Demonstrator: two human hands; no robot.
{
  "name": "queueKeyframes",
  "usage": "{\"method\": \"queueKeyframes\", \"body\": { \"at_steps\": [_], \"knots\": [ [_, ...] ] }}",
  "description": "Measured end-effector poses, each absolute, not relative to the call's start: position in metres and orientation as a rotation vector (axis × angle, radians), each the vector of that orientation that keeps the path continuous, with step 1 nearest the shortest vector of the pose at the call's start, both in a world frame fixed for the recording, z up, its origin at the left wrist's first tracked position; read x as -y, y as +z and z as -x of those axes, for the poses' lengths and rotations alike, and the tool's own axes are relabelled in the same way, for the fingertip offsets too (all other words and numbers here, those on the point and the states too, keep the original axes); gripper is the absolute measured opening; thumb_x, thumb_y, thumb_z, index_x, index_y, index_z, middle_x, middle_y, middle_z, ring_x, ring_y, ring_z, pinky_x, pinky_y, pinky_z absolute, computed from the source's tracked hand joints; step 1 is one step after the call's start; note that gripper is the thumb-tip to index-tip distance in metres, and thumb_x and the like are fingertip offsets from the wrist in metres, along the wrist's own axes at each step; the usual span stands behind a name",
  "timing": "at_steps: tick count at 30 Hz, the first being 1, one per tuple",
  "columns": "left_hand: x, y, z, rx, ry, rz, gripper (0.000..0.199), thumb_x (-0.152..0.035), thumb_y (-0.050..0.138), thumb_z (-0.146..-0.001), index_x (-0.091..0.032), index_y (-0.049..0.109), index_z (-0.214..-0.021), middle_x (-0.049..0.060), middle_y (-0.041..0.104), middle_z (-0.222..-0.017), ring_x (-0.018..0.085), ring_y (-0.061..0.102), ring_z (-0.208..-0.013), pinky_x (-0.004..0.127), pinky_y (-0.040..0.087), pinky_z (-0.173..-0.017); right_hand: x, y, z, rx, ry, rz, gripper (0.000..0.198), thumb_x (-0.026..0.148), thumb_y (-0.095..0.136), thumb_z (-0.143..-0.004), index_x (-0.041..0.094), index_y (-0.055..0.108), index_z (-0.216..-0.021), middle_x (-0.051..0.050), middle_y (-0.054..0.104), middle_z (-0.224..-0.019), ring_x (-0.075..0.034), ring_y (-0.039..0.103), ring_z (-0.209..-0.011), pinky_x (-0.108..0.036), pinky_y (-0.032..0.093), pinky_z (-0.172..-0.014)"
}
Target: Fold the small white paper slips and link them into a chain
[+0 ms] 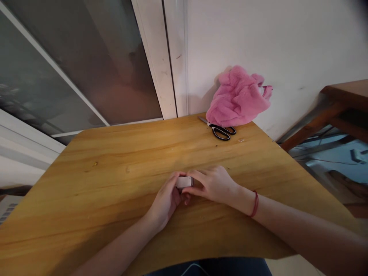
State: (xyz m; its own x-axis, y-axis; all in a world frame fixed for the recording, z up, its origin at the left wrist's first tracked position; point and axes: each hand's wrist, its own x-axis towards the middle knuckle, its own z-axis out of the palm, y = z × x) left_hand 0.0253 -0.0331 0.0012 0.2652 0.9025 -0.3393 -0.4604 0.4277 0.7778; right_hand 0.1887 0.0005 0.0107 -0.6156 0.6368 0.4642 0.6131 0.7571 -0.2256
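Note:
Near the middle of the wooden table (138,149), both hands meet around a small white box-like object (184,181) with a dark edge at its right end. My left hand (168,195) wraps the object's left side, fingers curled around it. From the right, my right hand (214,184) pinches its right end between thumb and fingers. A red band circles the right wrist. The object's underside is hidden by the fingers, and I cannot make out exactly what it is.
Black-handled scissors (222,132) lie at the table's back right, partly under a bunched pink fluffy cloth (240,97) against the white wall. A framed glass panel (115,57) stands behind the table at left. Another wooden piece of furniture (347,94) is at right.

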Motion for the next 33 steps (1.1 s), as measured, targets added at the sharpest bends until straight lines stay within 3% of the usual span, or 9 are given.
{"method": "queueKeyframes", "body": {
  "at_steps": [4,12,20,33],
  "knots": [
    [0.034,0.004,-0.026,-0.914,0.980,-0.641,0.014,-0.022,0.054,-0.082,-0.017,0.050,-0.095,-0.001,0.052,-0.070,0.009,0.047,-0.052,0.021,0.040,-0.046,0.002,0.012,-0.186,2.481,0.301,1.005,0.047,0.055,0.053,-0.080,0.025,0.051,-0.117,-0.002,0.069,-0.100,-0.017,0.065,-0.086,-0.024,0.041,-0.064],
    [0.035,0.003,-0.024,-0.800,0.956,-0.576,0.008,-0.021,0.050,-0.085,-0.017,0.051,-0.092,0.001,0.052,-0.076,0.010,0.049,-0.061,0.022,0.042,-0.053,0.004,0.010,-0.186,2.479,0.400,1.020,0.041,0.050,0.049,-0.085,0.019,0.051,-0.112,-0.004,0.068,-0.098,-0.017,0.065,-0.079,-0.024,0.041,-0.058],
    [0.032,0.001,-0.020,-0.688,0.923,-0.492,0.010,-0.019,0.049,-0.085,-0.015,0.057,-0.089,0.003,0.056,-0.076,0.010,0.053,-0.060,0.022,0.042,-0.055,0.005,0.006,-0.188,2.392,0.326,0.948,0.040,0.051,0.050,-0.084,0.017,0.055,-0.105,0.000,0.067,-0.075,-0.010,0.061,-0.059,-0.021,0.038,-0.052],
    [0.030,-0.001,-0.016,-0.701,0.947,-0.514,0.011,-0.016,0.054,-0.083,-0.013,0.060,-0.091,0.003,0.057,-0.077,0.009,0.051,-0.061,0.020,0.041,-0.054,0.005,0.014,-0.192,2.322,0.300,0.927,0.038,0.051,0.052,-0.082,0.017,0.059,-0.096,0.003,0.062,-0.063,-0.007,0.057,-0.055,-0.018,0.036,-0.051]
  ]
}}
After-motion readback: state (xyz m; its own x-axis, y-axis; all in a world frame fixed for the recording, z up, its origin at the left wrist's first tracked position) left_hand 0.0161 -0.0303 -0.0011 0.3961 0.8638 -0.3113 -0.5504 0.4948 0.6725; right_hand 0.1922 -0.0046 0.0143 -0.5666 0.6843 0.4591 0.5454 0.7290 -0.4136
